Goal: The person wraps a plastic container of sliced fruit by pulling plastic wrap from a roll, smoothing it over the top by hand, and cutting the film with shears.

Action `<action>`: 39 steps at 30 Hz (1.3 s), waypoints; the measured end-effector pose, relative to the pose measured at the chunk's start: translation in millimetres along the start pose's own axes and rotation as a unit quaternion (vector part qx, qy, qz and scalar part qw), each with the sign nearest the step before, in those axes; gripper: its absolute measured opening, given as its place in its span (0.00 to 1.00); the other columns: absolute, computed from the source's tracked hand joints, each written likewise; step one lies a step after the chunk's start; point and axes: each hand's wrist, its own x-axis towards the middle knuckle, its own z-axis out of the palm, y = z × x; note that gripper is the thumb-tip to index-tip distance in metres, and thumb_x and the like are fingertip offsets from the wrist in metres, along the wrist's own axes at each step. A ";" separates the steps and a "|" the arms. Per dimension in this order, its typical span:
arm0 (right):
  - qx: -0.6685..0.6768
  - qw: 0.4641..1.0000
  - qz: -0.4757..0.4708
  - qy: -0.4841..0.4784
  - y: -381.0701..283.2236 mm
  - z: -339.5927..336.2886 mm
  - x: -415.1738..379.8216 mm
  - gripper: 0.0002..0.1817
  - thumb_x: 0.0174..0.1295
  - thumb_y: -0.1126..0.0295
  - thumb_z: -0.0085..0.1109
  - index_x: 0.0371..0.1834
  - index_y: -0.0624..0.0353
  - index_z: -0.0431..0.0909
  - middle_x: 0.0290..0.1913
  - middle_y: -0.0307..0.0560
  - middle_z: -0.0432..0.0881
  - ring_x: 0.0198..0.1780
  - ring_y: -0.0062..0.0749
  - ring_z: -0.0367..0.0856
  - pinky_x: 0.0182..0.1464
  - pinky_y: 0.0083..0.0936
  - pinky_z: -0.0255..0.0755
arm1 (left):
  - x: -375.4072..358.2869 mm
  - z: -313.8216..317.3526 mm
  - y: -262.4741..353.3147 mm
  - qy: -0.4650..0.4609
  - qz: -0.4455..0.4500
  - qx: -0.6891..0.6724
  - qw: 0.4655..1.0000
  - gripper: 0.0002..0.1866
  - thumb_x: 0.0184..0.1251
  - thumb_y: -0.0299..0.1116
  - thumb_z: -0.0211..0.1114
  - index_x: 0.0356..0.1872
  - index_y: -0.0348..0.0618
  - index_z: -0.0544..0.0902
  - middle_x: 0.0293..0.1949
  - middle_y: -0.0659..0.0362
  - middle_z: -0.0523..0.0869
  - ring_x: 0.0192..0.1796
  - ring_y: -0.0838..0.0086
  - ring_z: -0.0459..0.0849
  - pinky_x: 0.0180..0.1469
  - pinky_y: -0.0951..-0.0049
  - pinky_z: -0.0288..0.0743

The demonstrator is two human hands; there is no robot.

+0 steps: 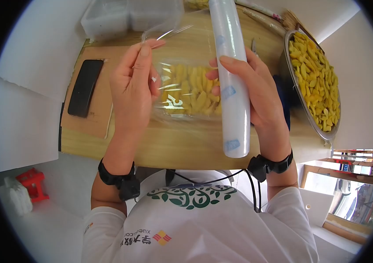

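My right hand (pixel 256 83) is wrapped round a long roll of clear plastic wrap (pixel 234 105), which stands nearly lengthwise in front of me above the table. A thin, glossy sheet of film (pixel 182 37) stretches leftward from the roll. Its left edge is pinched between the thumb and fingers of my left hand (pixel 136 74). Under the film, between both hands, lies a clear tray of yellow finger-shaped pieces (pixel 188 90), set in rows. Part of the tray's right end is hidden behind the roll and my right fingers.
A large metal basin (pixel 289 57) heaped with yellow-green pieces stands at the table's right. To the left, a black phone (pixel 85 87) lies on brown cardboard (pixel 101 111). Clear plastic containers (pixel 107 19) are stacked at the back left. A red stool (pixel 33 184) is on the floor.
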 end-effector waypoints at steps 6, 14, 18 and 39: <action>-0.015 1.000 0.001 -0.018 -3.2 5.6 4.3 0.32 0.66 0.64 0.69 0.66 0.69 0.68 0.48 0.53 0.83 0.46 0.36 0.89 0.35 0.26 0.85 | 1.8 -14.1 -11.6 -0.018 -0.031 -0.013 0.999 0.17 0.86 0.41 0.53 0.55 0.40 0.85 0.17 0.71 0.68 0.16 0.90 0.59 0.19 0.83 0.50; -0.058 0.997 -0.029 -0.030 -27.3 20.5 -9.3 0.32 0.67 0.66 0.67 0.70 0.69 0.66 0.55 0.58 0.84 0.49 0.39 0.89 0.36 0.26 0.85 | 2.4 -46.0 -2.6 0.012 -0.083 -0.012 0.996 0.14 0.84 0.39 0.56 0.52 0.40 0.84 0.19 0.71 0.68 0.18 0.90 0.59 0.20 0.83 0.50; -0.048 0.998 -0.035 -0.016 -34.3 17.6 -19.0 0.31 0.68 0.66 0.65 0.70 0.68 0.66 0.55 0.58 0.83 0.48 0.40 0.89 0.36 0.26 0.85 | -4.6 -70.3 26.6 0.041 0.070 -0.008 0.997 0.08 0.80 0.30 0.59 0.51 0.38 0.81 0.22 0.69 0.66 0.21 0.88 0.60 0.22 0.82 0.53; -0.030 0.998 -0.063 -0.001 -37.0 -9.5 -64.8 0.30 0.67 0.65 0.65 0.69 0.65 0.68 0.53 0.56 0.84 0.47 0.38 0.89 0.38 0.25 0.84 | -94.2 -134.3 94.9 -0.223 0.395 -0.215 0.865 0.18 0.64 0.34 0.70 0.44 0.35 0.72 0.37 0.55 0.76 0.28 0.74 0.70 0.29 0.76 0.63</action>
